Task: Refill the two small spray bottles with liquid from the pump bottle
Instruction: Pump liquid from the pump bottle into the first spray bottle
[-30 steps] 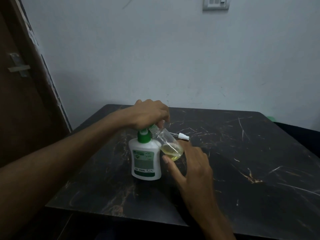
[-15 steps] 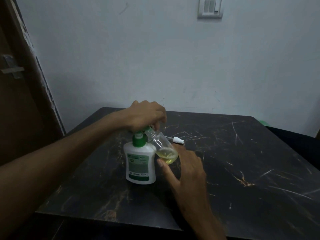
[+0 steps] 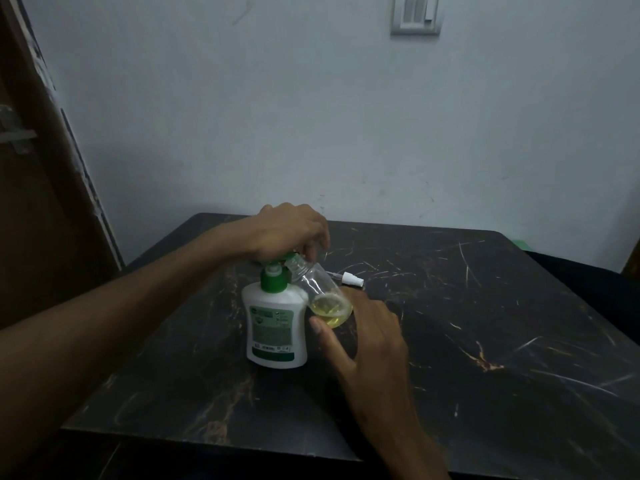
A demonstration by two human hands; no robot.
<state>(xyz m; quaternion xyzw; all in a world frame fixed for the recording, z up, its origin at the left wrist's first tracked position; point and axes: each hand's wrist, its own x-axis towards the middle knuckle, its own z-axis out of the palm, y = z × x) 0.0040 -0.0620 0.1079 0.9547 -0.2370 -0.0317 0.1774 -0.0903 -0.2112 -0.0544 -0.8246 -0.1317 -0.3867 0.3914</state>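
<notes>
So the white pump bottle (image 3: 277, 327) with the green top stands upright on the dark marble-look table (image 3: 485, 358), a bit left of the middle. The left hand (image 3: 291, 230) sits right on top of the pump head, fingers curled down over it, covering most of the green nozzle. The right hand (image 3: 367, 327) holds a small clear spray bottle (image 3: 323, 292) by its base, thumb on the near side and fingers wrapped round the back. That little bottle is tilted, with its open neck up against the pump spout and its body touching the shoulder of the pump bottle. There's a pool of pale yellow liquid (image 3: 330, 311) sitting in the low end of it. The white spray cap (image 3: 351, 279) with its thin tube lies on the table just behind the right hand. Only one small bottle shows up here. Behind the table there's a plain wall with a switch plate (image 3: 415, 13), and a brown door (image 3: 31, 188) on the left.
</notes>
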